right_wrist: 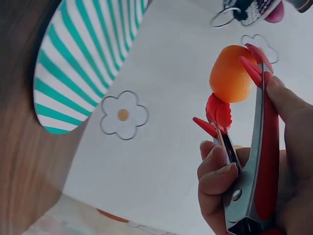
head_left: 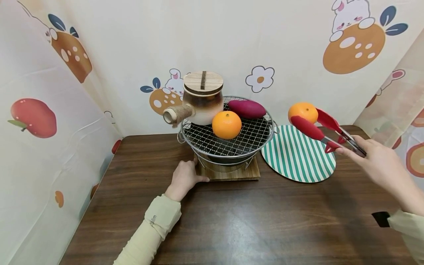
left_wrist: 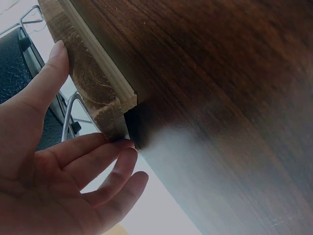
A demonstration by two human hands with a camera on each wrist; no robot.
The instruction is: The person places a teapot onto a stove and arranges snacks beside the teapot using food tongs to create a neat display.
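My right hand (head_left: pixel 381 162) grips a pair of red-tipped metal tongs (head_left: pixel 344 138). Between the tong tips is an orange (head_left: pixel 303 112), raised over the green-and-white striped round mat (head_left: pixel 298 158). Its side view appears in the right wrist view, with red tong tips (right_wrist: pixel 218 112) against the fruit. My left hand (head_left: pixel 185 178) holds the near-left corner of the wooden base (head_left: pixel 232 173), thumb along the front edge and fingers at the side. Above that base stands a round grill with a wire mesh (head_left: pixel 232 145). Another orange (head_left: pixel 226 125) sits on the mesh.
A lidded clay pot (head_left: pixel 203 101) with a rope-wrapped handle stands at the mesh's left, beside a purple sweet potato (head_left: pixel 247 109). The brown wooden table (head_left: pixel 265 221) spreads toward me. A patterned cloth (head_left: pixel 232 44) hangs behind it and at both sides.
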